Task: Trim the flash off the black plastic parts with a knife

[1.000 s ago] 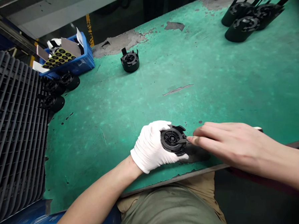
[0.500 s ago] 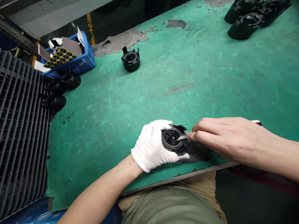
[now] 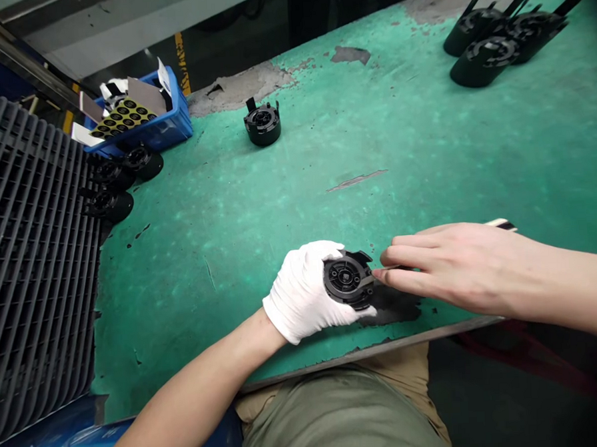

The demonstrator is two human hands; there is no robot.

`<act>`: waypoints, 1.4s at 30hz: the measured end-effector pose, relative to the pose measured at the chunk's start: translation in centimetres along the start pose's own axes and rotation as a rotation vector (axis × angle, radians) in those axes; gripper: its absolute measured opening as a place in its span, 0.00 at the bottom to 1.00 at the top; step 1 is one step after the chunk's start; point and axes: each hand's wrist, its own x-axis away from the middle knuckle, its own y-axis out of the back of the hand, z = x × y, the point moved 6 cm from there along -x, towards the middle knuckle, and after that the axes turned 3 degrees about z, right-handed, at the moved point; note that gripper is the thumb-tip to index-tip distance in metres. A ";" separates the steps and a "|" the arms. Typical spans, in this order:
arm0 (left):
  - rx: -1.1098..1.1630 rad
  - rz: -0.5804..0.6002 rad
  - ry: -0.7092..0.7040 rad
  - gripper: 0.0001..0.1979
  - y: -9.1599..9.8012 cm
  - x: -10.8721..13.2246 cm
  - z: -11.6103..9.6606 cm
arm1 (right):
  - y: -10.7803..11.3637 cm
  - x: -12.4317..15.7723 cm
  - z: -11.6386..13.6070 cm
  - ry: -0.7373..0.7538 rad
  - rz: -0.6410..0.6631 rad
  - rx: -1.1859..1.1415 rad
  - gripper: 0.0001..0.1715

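Observation:
My left hand [image 3: 307,293], in a white glove, is wrapped around a round black plastic housing [image 3: 344,278] and holds it just above the near part of the bench. The housing's ribbed inner face is turned up, and a tab stands out at its rim. My bare right hand [image 3: 445,266] is closed on a slim knife [image 3: 501,225] whose pale-and-dark handle end shows behind the knuckles. Its narrow metal blade [image 3: 367,281] reaches the right side of the housing's face; the fingers hide most of the handle.
The green bench top [image 3: 258,212] has worn patches. One black housing [image 3: 262,123] stands at the back, with several taller ones [image 3: 484,57] at the far right. More housings [image 3: 110,205] lie beside a blue bin [image 3: 173,120] of scraps. Dark grey ribbed racks [image 3: 34,250] line the left.
The knife blade has drawn back to the right, from near the housing's centre toward its rim. My right hand has shifted slightly; the left keeps its hold.

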 end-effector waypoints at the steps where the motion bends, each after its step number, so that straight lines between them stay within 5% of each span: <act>1: 0.004 0.000 -0.006 0.51 0.0 0.0 0.0 | 0.0 0.2 0.1 0.016 -0.008 -0.002 0.28; 8: -0.016 -0.049 -0.074 0.47 0.0 0.5 0.0 | 0.7 2.7 0.6 -0.060 -0.300 0.085 0.18; 13: -0.047 -0.055 -0.080 0.51 0.0 1.1 -0.1 | -0.1 3.0 1.2 -0.126 -0.352 0.041 0.10; 19: -0.070 -0.042 -0.078 0.53 -0.3 1.0 0.0 | -0.8 2.4 1.6 -0.146 -0.371 0.063 0.08; 26: 0.017 0.018 -0.057 0.54 -0.2 0.4 0.5 | 1.2 2.2 1.0 -0.108 -0.378 0.057 0.08; 32: 0.205 0.336 -0.173 0.63 0.5 0.2 -0.7 | 1.9 2.4 1.1 -0.079 -0.340 0.040 0.09; 36: 0.215 0.438 -0.183 0.66 0.7 0.1 -1.1 | 0.9 1.7 2.1 -0.001 -0.258 0.068 0.17; 42: 0.230 0.407 -0.238 0.63 0.7 0.2 -1.3 | 1.1 0.9 3.0 0.062 -0.245 0.061 0.29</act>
